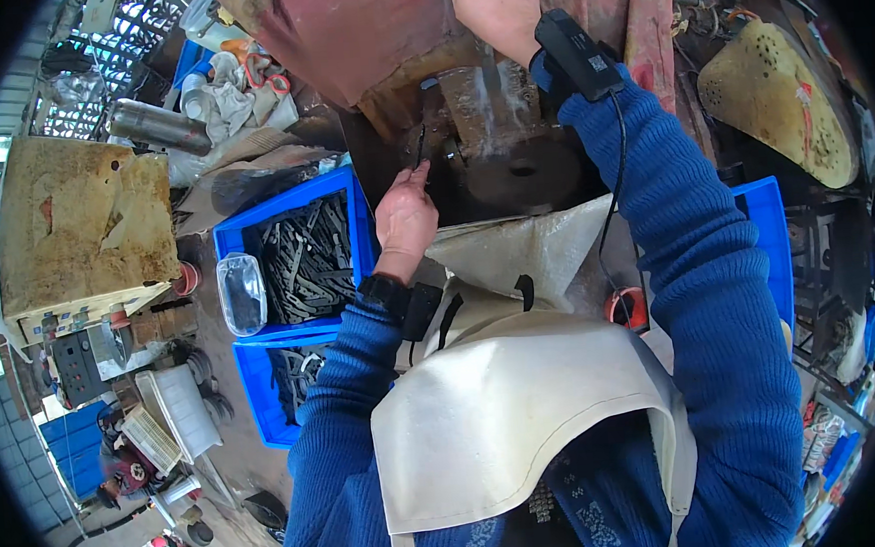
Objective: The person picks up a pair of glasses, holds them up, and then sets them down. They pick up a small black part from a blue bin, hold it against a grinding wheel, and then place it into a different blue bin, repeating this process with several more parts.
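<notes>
My left hand [407, 218] reaches forward near the middle with its fingers closed. Between the fingertips it pinches a thin dark strip [421, 142], which points away from me toward a dirty machine bed. Just right of that hand lies a dark round disc [523, 172] with a hole at its centre. My right hand [497, 11] is at the top edge, beyond the disc, with its fingers curled. A small bluish bit shows at its fingertips, but the frame cuts it off. Both wrists carry black strapped boxes; a cable runs from the right wrist box [578, 54].
On the left stand a blue bin [362, 218] full of dark strips, a second blue bin [254, 390] and a clear plastic tub [242, 293]. A reddish cloth [312, 30] drapes the machine ahead. At right are a stained yellowish panel [778, 102] and another blue bin [774, 243].
</notes>
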`<state>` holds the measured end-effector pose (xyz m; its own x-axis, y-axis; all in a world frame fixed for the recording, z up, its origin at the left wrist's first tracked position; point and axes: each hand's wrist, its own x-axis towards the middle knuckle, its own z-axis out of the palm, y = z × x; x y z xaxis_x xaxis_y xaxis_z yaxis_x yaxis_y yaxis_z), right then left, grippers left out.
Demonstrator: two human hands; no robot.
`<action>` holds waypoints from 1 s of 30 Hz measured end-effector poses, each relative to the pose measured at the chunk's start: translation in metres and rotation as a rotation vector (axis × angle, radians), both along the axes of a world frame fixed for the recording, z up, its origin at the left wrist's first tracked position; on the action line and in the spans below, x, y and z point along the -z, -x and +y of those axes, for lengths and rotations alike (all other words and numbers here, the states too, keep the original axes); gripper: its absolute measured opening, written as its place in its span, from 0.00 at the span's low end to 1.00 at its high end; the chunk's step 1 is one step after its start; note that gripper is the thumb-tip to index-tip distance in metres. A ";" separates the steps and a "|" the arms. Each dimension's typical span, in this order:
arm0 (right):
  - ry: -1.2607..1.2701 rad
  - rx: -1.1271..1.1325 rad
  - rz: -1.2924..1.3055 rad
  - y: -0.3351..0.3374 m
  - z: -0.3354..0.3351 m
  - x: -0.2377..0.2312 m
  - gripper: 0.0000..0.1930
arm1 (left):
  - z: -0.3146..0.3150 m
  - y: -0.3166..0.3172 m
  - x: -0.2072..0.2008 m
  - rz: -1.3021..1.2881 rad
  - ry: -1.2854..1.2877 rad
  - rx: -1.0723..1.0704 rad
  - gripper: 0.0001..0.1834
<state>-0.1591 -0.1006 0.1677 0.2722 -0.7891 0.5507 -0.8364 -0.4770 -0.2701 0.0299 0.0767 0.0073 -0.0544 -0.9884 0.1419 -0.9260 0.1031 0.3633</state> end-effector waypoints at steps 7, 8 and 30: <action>-0.009 -0.007 -0.007 0.000 0.000 -0.001 0.12 | 0.000 0.000 -0.001 0.006 -0.037 0.000 0.23; -0.010 -0.011 -0.006 0.000 0.000 -0.001 0.12 | 0.000 0.001 0.000 0.007 -0.038 -0.002 0.23; 0.002 0.005 0.012 -0.001 -0.001 0.000 0.11 | 0.000 0.002 -0.004 0.000 -0.049 -0.009 0.24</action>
<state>-0.1579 -0.1012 0.1676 0.2749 -0.7895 0.5488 -0.8417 -0.4735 -0.2595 0.0281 0.0770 0.0108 -0.0455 -0.9946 0.0937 -0.9269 0.0770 0.3673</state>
